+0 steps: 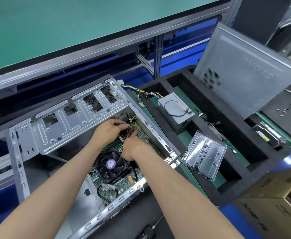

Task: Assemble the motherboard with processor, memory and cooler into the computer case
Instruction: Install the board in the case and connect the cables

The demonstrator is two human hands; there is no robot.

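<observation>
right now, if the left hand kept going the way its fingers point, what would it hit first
The left hand points up and right across the motherboard. Going straight on, it would likely meet the white cable tie first, then the case wall, though depth is hard to judge.

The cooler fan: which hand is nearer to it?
Right. The right hand sits just beyond the fan's far right corner, nearly touching it. The left hand works farther up the motherboard.
</observation>
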